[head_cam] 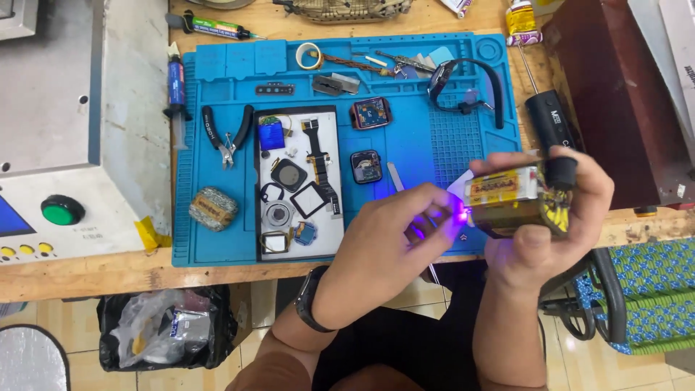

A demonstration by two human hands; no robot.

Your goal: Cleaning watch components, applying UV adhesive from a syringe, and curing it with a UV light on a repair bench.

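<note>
UV lamp [515, 199], boxy w/ yellow label, gripped in right hand [539, 217], fingers wrapped round it, held above tabletop [87, 271] edge at right side of blue work mat [449, 145]. Violet light glows at its left end. Left hand [384, 250] pinches smth small in that glow, can't tell what. Pliers [227, 134] and white tray [329, 232] of watch parts lie on mat, well apart.

A wooden table [108, 279] carries a blue work mat [449, 137], a grey machine [72, 130] at left, and a dark red box [615, 94] at right.
</note>
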